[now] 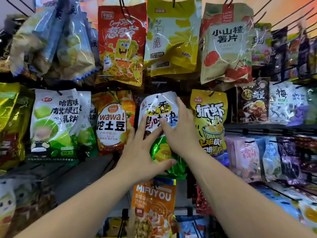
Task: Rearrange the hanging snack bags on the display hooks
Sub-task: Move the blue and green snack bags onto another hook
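Item: glossy white-topped, green-bottomed plastic snack bag (157,112), yellow label band, black characters. Location: middle row of the display, centre of view, against the rack. A dark spot sits near its top edge; whether that is a hook tip or only the hang-hole cannot be told.

Left hand (142,152): fingers straight and spread wide, laid flat on the bag's lower half, thumb across the green foil part.

Right hand (180,131): fingers straight, flat against the bag's right side, fingertips (178,101) reaching its upper right edge, thumb on the printed face. Neither hand curls round the bag.

Neighbours, same row: orange plastic bag marked "wawa!" (111,122) just beside on the left; yellow plastic bag with a basketball-hoop drawing (210,121) just beside on the right; white-and-green plastic bag with green cake pictures (54,122) further left.

Row above: red plastic bag with a yellow cartoon sponge figure (121,47); yellow-and-white plastic bag (171,38).

Row below: orange plastic bag marked "MIFUYOU" (152,206).
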The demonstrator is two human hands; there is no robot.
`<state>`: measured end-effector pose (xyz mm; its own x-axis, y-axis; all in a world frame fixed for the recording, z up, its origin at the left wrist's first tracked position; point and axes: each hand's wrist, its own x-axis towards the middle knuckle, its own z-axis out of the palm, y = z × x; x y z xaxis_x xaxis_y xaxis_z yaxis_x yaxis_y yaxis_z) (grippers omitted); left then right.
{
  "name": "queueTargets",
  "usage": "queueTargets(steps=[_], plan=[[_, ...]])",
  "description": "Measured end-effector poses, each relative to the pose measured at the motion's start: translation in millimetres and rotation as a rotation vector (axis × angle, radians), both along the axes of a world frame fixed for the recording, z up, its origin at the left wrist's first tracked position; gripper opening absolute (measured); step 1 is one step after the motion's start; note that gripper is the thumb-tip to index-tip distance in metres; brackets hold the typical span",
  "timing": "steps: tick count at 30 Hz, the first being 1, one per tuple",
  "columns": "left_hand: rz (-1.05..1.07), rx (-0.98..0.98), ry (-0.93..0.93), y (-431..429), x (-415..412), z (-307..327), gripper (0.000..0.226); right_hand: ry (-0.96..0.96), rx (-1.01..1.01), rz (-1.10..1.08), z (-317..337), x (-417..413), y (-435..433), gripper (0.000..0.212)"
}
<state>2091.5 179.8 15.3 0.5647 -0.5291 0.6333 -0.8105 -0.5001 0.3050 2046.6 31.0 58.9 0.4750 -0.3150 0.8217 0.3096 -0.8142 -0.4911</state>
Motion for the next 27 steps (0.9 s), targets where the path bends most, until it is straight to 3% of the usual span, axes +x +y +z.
queueTargets(steps=[16,23,27], plan=[[-0.025,-0.183,-0.098,-10.2,-0.6,-11.8,0.1,0.109,0.009,0.069,-5.0,14.5,-16.9,0.076],[-0.104,-0.361,0.047,3.1,-3.3,-14.7,0.108,0.05,-0.049,-0.088,-12.3,10.8,-11.9,0.081],[-0.123,-0.469,0.154,7.3,2.8,-16.6,0.109,0.105,0.109,0.085,-12.8,9.7,-9.1,0.101]])
